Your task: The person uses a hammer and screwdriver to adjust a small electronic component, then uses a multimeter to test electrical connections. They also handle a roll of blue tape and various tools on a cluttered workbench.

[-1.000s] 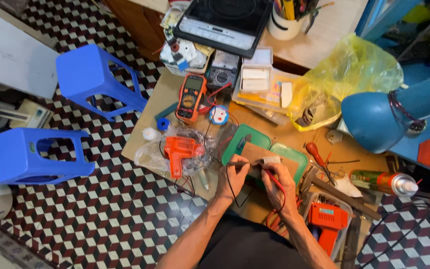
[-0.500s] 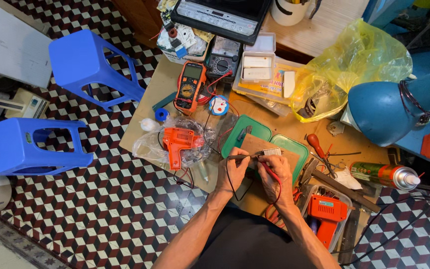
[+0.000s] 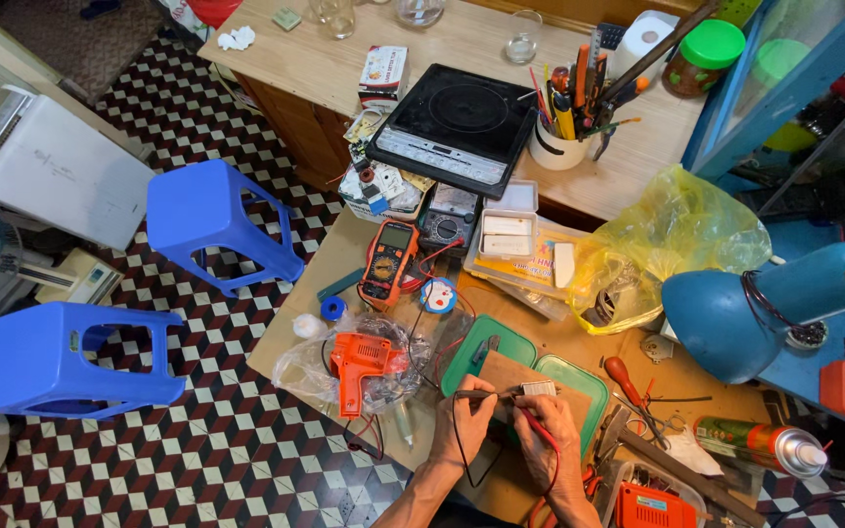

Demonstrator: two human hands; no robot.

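- Wooden workbench [image 3: 344, 256] fills the centre of the view; second wooden table [image 3: 462, 49] lies at 12 o'clock.
- White appliance casing [image 3: 46, 166] on the checkered floor at 9 o'clock.
- Two blue plastic stools: one [image 3: 217, 223] at 10 o'clock, the other [image 3: 61, 357] tipped on its side at 8 o'clock.
- Blue desk lamp [image 3: 745, 313] at 3 o'clock, shade facing the bench.
- Black induction cooker [image 3: 457, 122] at 12 o'clock on the far table.
- Yellow plastic bag [image 3: 672, 240] crumpled at 2 o'clock, just beside the lamp.
- Green tray [image 3: 574, 376] at 5 o'clock of centre, with a brown board [image 3: 506, 376] lying on it.
- Orange soldering gun [image 3: 359, 367] inside a clear bag at 7 o'clock of centre.
- Orange multimeter [image 3: 388, 262] near centre, leads trailing toward the tray.
- Left hand [image 3: 466, 420] at 6 o'clock, fingers curled tight around a black probe [image 3: 476, 394], tip pointing at 3 o'clock.
- Right hand [image 3: 545, 435] just beside it, fingers pinched closed on a red probe [image 3: 532, 422].
- Small white component [image 3: 538, 389] rests on the board, between both probe tips; contact cannot be confirmed.
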